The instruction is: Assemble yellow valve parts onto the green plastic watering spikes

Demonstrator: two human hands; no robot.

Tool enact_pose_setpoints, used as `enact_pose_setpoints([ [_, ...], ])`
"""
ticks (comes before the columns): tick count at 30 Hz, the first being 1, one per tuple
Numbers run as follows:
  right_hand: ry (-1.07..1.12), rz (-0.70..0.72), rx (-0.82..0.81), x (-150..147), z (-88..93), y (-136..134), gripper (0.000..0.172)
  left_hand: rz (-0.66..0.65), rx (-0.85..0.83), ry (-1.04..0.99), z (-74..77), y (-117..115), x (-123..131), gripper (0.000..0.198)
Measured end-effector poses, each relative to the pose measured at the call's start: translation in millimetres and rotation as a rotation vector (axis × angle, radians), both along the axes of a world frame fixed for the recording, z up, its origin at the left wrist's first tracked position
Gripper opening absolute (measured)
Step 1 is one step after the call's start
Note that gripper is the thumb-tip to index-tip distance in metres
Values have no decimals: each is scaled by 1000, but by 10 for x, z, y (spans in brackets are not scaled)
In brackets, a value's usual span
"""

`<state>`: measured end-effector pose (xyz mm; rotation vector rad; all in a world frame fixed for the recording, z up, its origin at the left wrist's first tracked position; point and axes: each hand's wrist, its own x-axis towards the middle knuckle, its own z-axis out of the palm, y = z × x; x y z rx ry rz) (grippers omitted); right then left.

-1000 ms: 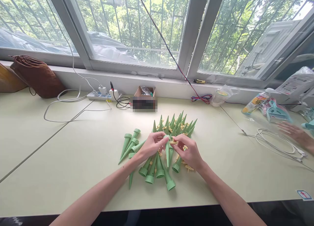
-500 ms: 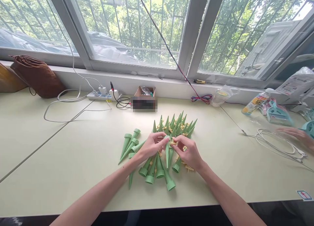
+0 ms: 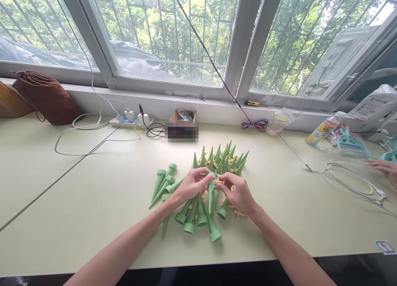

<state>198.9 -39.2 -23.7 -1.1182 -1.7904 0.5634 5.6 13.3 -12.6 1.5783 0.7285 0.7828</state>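
Observation:
My left hand (image 3: pixel 194 183) is closed on the capped top of a green plastic watering spike (image 3: pixel 211 195), whose point hangs downward. Close beside it, my right hand (image 3: pixel 237 191) pinches a small yellow plastic valve (image 3: pixel 218 181) near the spike's top; whether the two pieces touch I cannot tell. Behind the hands, several green spikes (image 3: pixel 228 153) stand points up with yellow valves among them. More spikes (image 3: pixel 214 232) lie fanned out in front of my hands, caps toward me. Others (image 3: pixel 159 180) lie to the left. Loose yellow valves (image 3: pixel 238 213) lie partly hidden by my right hand.
A power strip (image 3: pixel 124 121) with cables and a small cardboard box (image 3: pixel 182 114) stand by the window wall. A coiled white cable (image 3: pixel 350 180) lies on the right of the table (image 3: pixel 102 220). Another person's hand (image 3: pixel 384 168) shows at the right edge, near a bottle (image 3: pixel 324 129).
My hands keep nearly the same pose, holding the spike and the valve. At the right edge, the other person's hand has moved further right.

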Motion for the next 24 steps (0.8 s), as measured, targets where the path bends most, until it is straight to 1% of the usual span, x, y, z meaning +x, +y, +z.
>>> enact_pose_setpoints([
  [5, -21, 8, -13, 0, -2, 3, 12, -9, -1, -6, -3, -1, 2, 31],
  [10, -62, 20, -22, 5, -6, 0, 14, -24, 32, 10, 23, -13, 1, 29],
  [19, -102, 68, -49, -8, -23, 5, 32, -55, 35, 14, -4, -18, 2, 28],
  [24, -83, 69, -67, -18, -27, 10, 35, -43, 38, 13, -10, -10, 5, 29],
])
